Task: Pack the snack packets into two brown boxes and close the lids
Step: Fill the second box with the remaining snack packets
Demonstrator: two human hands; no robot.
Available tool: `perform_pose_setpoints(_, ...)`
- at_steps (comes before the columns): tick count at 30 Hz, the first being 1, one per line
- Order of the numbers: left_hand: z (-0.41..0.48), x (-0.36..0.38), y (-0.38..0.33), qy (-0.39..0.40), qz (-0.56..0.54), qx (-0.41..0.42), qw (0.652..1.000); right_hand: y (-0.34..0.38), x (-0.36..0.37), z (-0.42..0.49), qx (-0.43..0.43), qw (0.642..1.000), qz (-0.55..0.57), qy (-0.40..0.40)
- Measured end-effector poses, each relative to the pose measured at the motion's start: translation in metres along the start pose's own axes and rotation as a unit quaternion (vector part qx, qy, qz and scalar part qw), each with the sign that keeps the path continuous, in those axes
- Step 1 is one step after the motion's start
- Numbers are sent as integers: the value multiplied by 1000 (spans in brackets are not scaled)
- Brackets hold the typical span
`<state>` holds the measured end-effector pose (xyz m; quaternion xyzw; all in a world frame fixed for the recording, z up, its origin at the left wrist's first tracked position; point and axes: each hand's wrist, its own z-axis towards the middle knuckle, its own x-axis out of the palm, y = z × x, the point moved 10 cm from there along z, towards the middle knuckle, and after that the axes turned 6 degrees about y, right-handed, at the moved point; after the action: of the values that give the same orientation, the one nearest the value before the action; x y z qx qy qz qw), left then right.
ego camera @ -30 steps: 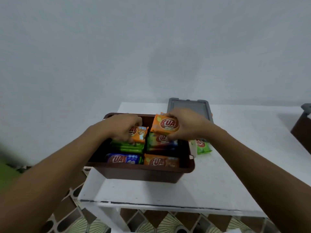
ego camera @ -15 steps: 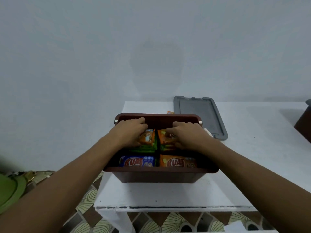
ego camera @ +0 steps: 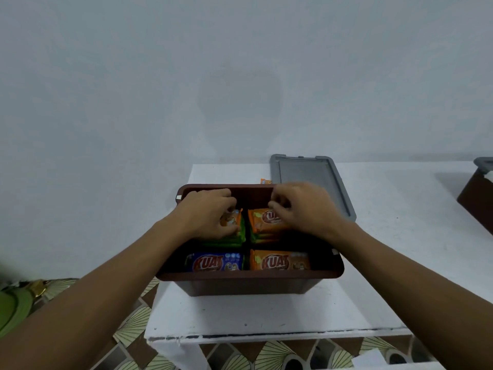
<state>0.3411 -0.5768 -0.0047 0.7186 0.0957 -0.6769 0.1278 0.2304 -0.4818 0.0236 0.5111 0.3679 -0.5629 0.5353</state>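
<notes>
Much of the brown box (ego camera: pixel 248 283) interior is covered by the two forearms, and its far compartments are only partly seen. The left hand (ego camera: pixel 206 217) is curled over the rear-left orange packet (ego camera: pixel 232 219), which is pinched between thumb and fingers on top of a stack of green packets (ego camera: pixel 230 242); the number in the stack cannot be counted. The right hand (ego camera: pixel 301 209) is held with its fingers bent at the far edge of the rear-right orange packet (ego camera: pixel 262 219); whether that packet is gripped or merely touched cannot be told. At the front, a blue packet (ego camera: pixel 213 263) and a front orange packet (ego camera: pixel 280 261) are laid flat, side by side, in plain view. The grey lid (ego camera: pixel 306 174) is lying on the white table (ego camera: pixel 266 316) behind the box, its near end hidden by the right hand. Only a corner of a small orange item (ego camera: pixel 265 181) is seen past the box's far rim. A second brown box (ego camera: pixel 476 201) is cut off by the right edge.

Compared with half a second ago, the right hand is found further toward the far right corner, so that more of the rear-right packet's label is uncovered; the left hand is kept on its packet.
</notes>
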Motion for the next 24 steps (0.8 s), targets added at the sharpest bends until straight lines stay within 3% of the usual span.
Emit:
perform_pose_setpoints(3,13,-23,-10,-61,-14,14,998,-54,-26,-3,76,990,46,-107)
perform_pose_setpoints(6,30,-41,-16,-106,-55,14,993,-133,-13,-13,194,964,128,-126)
perform_pose_setpoints(8,45,-51,-20,-130,-85,11,988,-165,11,-16,202,968,131,-63)
perform_pose_setpoints(11,71,-57,-29,-142,-131,6,981,-182,52,-13,148,982,97,68)
perform_pose_setpoints(15,112,-56,-46,-129,-149,12,980,-200,80,-11,138,976,65,156)
perform_pose_setpoints(20,158,-56,-51,-139,-159,-10,977,-266,68,-29,209,961,-28,182)
perform_pose_setpoints(24,194,-43,-52,-80,-146,-31,985,-316,53,-56,306,925,-94,203)
